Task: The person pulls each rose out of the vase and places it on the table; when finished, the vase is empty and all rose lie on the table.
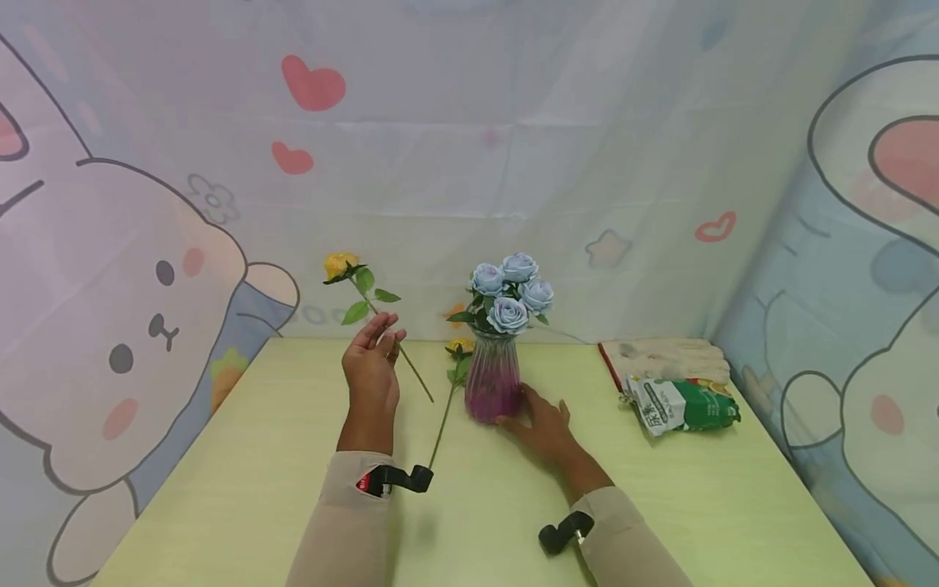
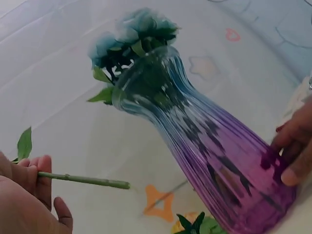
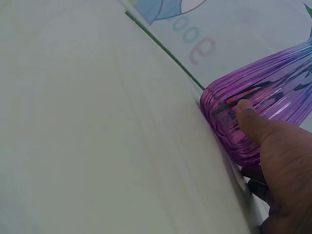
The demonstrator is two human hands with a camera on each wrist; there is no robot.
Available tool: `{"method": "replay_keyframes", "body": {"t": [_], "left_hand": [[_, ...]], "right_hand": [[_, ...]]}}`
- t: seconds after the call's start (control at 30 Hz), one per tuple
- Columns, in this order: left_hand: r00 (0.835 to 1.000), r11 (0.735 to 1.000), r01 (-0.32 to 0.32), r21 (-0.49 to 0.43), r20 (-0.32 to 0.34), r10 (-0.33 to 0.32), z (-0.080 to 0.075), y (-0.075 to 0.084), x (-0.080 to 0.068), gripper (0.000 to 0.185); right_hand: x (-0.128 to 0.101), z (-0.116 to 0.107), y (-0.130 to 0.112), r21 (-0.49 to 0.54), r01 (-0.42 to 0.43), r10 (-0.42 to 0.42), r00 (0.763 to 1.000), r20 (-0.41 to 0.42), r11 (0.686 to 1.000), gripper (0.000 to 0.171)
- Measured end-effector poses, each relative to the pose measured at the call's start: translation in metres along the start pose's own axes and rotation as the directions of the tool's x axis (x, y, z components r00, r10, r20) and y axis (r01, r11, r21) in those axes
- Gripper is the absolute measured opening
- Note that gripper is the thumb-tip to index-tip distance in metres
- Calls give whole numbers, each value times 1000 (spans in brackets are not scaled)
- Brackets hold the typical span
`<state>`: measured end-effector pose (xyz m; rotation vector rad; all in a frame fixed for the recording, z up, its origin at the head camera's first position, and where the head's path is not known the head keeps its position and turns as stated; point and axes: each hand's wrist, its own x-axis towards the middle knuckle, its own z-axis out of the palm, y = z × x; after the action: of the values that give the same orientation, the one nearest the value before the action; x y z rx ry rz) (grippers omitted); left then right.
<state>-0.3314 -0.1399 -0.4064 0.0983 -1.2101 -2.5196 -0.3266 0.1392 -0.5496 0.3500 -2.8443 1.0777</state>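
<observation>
My left hand (image 1: pixel 376 359) pinches the stem of a yellow rose (image 1: pixel 341 266), raised above the table with its bloom tilted up to the left. The cut end of that stem (image 2: pixel 85 180) points at the vase in the left wrist view, apart from it. A ribbed glass vase (image 1: pixel 493 379), clear above and purple below, stands upright with several pale blue roses (image 1: pixel 511 292) in it. Low on the vase's right side, my right hand (image 1: pixel 544 424) grips the base, its thumb (image 3: pixel 251 122) across the purple glass. Another yellow rose (image 1: pixel 460 347) lies on the table left of the vase.
A green and white packet (image 1: pixel 685 405) lies at the right of the pale table (image 1: pixel 242 489), in front of cream gloves (image 1: pixel 667 359) with a red edge. A printed cloth backdrop (image 1: pixel 440 179) rises behind the table and along its sides.
</observation>
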Motion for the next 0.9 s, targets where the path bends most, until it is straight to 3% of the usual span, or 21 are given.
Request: {"method": "replay_keyframes", "body": {"t": [0.17, 0.3, 0.4, 0.63, 0.8, 0.9], "left_hand": [[996, 987, 73, 142, 49, -80, -8, -4, 1, 28], [988, 959, 91, 268, 98, -121, -20, -11, 3, 31], [977, 919, 101, 380, 139, -164, -31, -16, 3, 34], [949, 781, 100, 617, 178, -262, -57, -34, 5, 31], [945, 737, 97, 669, 171, -280, -68, -51, 5, 29], [944, 727, 110, 678, 158, -290, -73, -59, 5, 30]], "right_hand": [[1, 0, 1, 2, -4, 4, 1000, 1, 1000, 92], [1, 0, 0, -7, -7, 7, 1000, 1, 1000, 92], [1, 1, 0, -9, -3, 3, 1000, -6, 1000, 92], [0, 2, 1, -12, -5, 5, 1000, -9, 1000, 93], [2, 3, 3, -26, 5, -5, 1000, -19, 1000, 92], [2, 3, 3, -37, 4, -5, 1000, -17, 999, 91]]}}
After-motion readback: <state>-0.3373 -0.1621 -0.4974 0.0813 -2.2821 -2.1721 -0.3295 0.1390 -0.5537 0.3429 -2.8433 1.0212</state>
